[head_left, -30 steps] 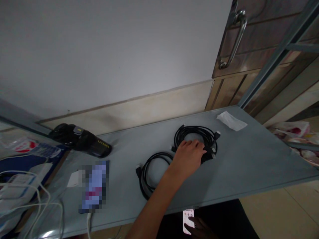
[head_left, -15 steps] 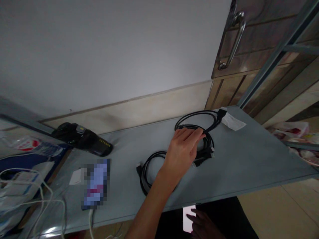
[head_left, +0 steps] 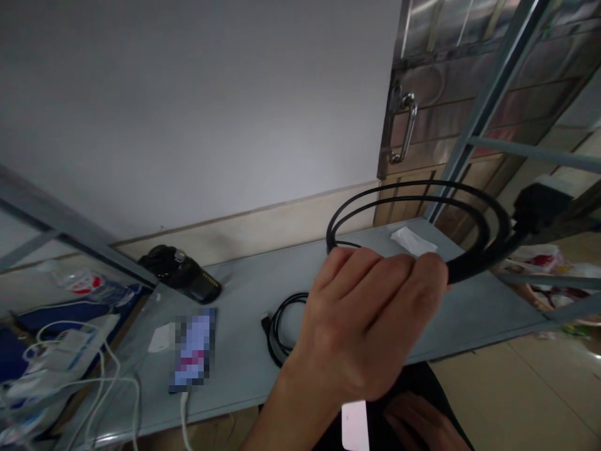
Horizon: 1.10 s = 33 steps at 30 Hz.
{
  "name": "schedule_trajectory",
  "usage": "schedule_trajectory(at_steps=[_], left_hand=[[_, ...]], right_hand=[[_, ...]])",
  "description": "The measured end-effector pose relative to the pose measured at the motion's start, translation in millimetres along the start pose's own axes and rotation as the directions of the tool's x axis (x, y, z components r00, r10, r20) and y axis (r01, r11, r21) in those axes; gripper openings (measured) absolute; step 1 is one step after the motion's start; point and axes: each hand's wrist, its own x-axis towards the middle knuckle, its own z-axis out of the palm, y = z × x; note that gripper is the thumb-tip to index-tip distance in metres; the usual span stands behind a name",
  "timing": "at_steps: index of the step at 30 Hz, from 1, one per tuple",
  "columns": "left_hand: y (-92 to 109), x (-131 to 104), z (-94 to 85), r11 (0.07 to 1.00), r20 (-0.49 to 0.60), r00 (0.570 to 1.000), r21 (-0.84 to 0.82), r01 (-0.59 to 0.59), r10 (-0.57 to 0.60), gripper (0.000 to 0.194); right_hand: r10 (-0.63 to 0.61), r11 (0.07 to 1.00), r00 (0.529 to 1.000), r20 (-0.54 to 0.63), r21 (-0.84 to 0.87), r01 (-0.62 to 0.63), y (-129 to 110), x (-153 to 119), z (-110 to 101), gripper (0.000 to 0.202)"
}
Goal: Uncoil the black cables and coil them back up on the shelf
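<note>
My left hand (head_left: 366,307) is closed around a coiled black cable (head_left: 413,191), held up above the shelf top toward the camera. The cable's loops stand out beyond my knuckles, and its thick black plug (head_left: 539,207) sticks out to the right. A second black cable coil (head_left: 279,332) lies on the grey tabletop (head_left: 244,338), partly hidden behind my left wrist. Low in the view, my right hand (head_left: 422,423) rests on my dark-clothed lap, fingers loosely stretched, beside a lit pale phone-like screen (head_left: 355,426).
At the left lie a black device with yellow lettering (head_left: 183,275), a blurred-out phone (head_left: 193,351) on a white cord, and a white card (head_left: 161,338). White cables and a power strip (head_left: 75,351) crowd the left edge. White paper (head_left: 413,241) lies far right. Metal posts (head_left: 488,106) frame the shelf.
My left hand has lifted the black cable off the tabletop and brought it up, closer to the camera. My right hand has moved off the lit screen. The view has shifted right.
</note>
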Motion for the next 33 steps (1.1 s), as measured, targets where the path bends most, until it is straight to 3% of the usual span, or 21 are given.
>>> schedule_trajectory(at_steps=[3,7,10,13,16,19,22,25,28,31,33], left_hand=[[5.2,-6.9,0.2,0.999,-0.057,0.998,-0.032,-0.005,0.003,0.025],[-5.6,-39.6,22.8,0.997,-0.024,0.998,-0.054,0.050,-0.051,0.027],[-13.2,-74.2,41.0,0.991,0.052,0.990,-0.024,0.130,-0.129,0.023],[-15.3,-103.8,50.5,0.944,0.072,0.945,-0.056,0.324,-0.320,0.017],[-16.2,-119.7,53.0,0.827,0.111,0.832,-0.100,0.553,-0.543,0.011],[-18.8,-125.2,54.2,0.695,0.187,0.706,-0.131,0.707,-0.683,0.011],[-21.0,-127.1,56.8,0.585,0.261,0.600,-0.142,0.799,-0.756,0.022],[-20.7,-128.5,59.7,0.510,0.382,0.517,-0.130,0.851,-0.766,0.031],[-17.7,-130.8,63.8,0.505,0.561,0.484,-0.131,0.853,-0.672,0.025],[-11.0,-136.3,72.3,0.589,0.706,0.493,-0.132,0.797,-0.508,0.013],[-4.3,-141.1,80.5,0.645,0.767,0.471,-0.100,0.758,-0.435,0.008]], right_hand=[[-0.011,0.999,0.997,0.076,-0.048,0.015,2.8,10.8,13.8,0.030],[-0.101,0.971,0.977,0.189,-0.195,0.138,40.9,21.5,80.3,0.030],[-0.177,0.949,0.978,0.109,-0.244,0.198,70.2,24.1,132.2,0.033],[-0.202,0.932,0.978,0.055,-0.296,0.209,82.4,25.2,158.3,0.029],[-0.170,0.921,0.980,0.100,-0.338,0.194,83.6,26.6,161.1,0.029],[-0.105,0.931,0.987,0.125,-0.336,0.141,82.6,27.3,158.0,0.036],[-0.051,0.943,0.985,0.166,-0.317,0.102,81.0,26.9,157.6,0.043],[-0.032,0.943,0.988,0.150,-0.323,0.080,79.6,24.4,157.2,0.036],[-0.102,0.930,0.991,0.089,-0.344,0.127,80.4,20.0,154.0,0.024],[-0.232,0.910,0.973,-0.005,-0.356,0.215,82.1,15.4,152.7,0.020],[-0.289,0.908,0.954,-0.084,-0.339,0.245,81.5,13.4,154.1,0.023]])
